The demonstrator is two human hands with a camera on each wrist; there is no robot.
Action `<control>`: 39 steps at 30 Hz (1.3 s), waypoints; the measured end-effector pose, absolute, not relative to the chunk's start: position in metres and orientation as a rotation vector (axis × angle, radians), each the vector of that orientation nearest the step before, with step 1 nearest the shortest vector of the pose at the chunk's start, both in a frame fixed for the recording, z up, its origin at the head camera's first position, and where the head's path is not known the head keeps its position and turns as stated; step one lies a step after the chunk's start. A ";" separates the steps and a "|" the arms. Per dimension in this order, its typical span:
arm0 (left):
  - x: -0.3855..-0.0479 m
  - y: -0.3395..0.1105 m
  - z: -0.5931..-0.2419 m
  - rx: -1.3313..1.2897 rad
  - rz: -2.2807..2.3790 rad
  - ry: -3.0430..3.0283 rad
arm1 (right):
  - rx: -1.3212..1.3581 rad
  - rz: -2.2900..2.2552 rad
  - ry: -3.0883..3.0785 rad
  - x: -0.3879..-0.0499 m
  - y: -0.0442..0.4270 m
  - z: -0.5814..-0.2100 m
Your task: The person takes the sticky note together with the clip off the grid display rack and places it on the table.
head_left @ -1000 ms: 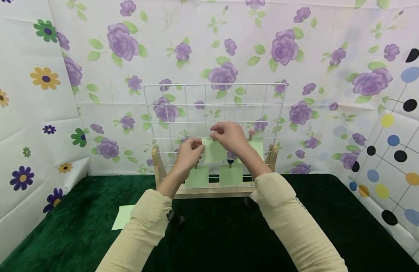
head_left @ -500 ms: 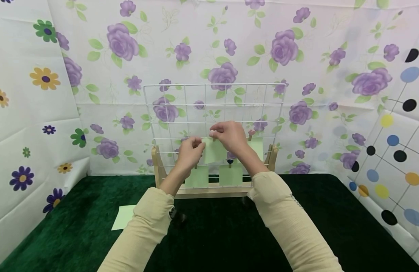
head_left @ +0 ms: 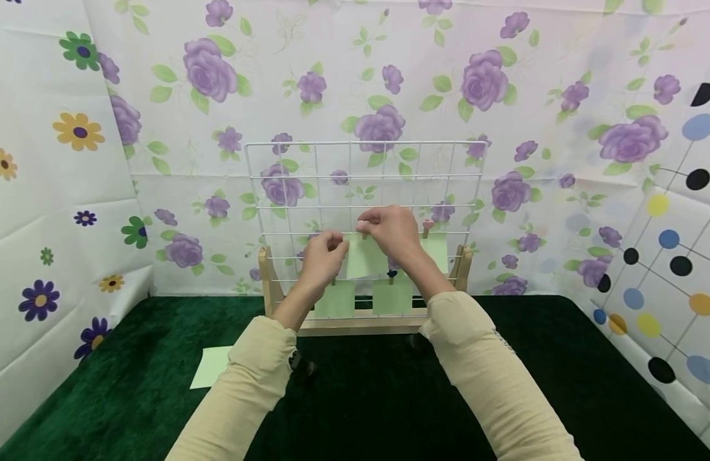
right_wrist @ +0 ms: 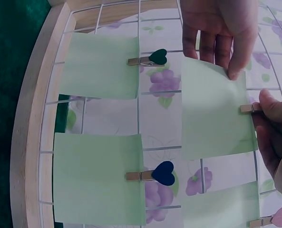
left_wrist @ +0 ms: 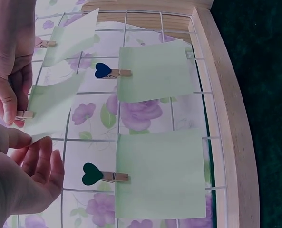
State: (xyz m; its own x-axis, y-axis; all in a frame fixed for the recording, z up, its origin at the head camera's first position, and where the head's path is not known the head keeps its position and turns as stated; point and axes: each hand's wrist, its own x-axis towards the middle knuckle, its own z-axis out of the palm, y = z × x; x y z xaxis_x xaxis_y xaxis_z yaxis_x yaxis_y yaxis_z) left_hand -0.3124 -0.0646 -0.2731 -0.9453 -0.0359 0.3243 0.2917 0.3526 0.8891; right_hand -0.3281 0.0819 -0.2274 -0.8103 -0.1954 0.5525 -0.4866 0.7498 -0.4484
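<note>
— Start wide: see white rose-print cloth (head_left: 343,96) right across the back, daisy-print cloth (head_left: 43,224) down the left, dot-print cloth (head_left: 691,211) down the right. Drop the eye to a dark green tablecloth (head_left: 355,397).

— And on top of that green?

— Stands upright: a white wire grid (head_left: 383,176), propped in a pale wooden stand (head_left: 355,329). Stretches toward it in two cream sleeves (head_left: 236,387), cuffs rolled back.

— To the hands, then!

— Meets at mid-grid, just beside each other. Pinches the upper left corner of a pale green paper square (head_left: 366,256) with the left hand (head_left: 320,261), thumb tip against the sheet. Works above and to the right with the right hand (head_left: 396,232), thumb and fingers together, clamped on a clothespin.

— More paper around it?

— Plenty! Hangs to the right of it, partly behind the right arm: an upper right square (head_left: 437,250). Hang side by side below: a lower left square (head_left: 336,299) and a lower right square (head_left: 392,298). Lies flat on the tablecloth, out by the left sleeve: a loose square (head_left: 210,367).

— Down to the smallest bits!

— Sits midway along the top edge of the pinched sheet: that wooden clothespin (right_wrist: 246,109), head end covered by the right fingers. Look around it for a pink-heart clothespin (right_wrist: 264,222) on the upper right square, a green-heart clothespin (right_wrist: 140,61) at lower left, a navy-heart clothespin (right_wrist: 140,175) at lower right.
</note>
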 end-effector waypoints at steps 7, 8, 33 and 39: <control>-0.313 -0.064 -0.274 -0.223 -1.569 -2.329 | 0.524 0.797 -2.400 -0.328 0.082 -0.230; -0.313 -0.064 -0.274 -0.222 -1.568 -2.329 | 0.525 0.790 -2.386 -0.328 0.082 -0.229; -0.302 -0.086 -0.286 -0.261 -1.612 -2.366 | 0.674 1.023 -2.308 -0.313 0.097 -0.234; -0.298 -0.098 -0.293 -0.237 -1.616 -2.395 | 0.683 1.064 -2.348 -0.310 0.104 -0.241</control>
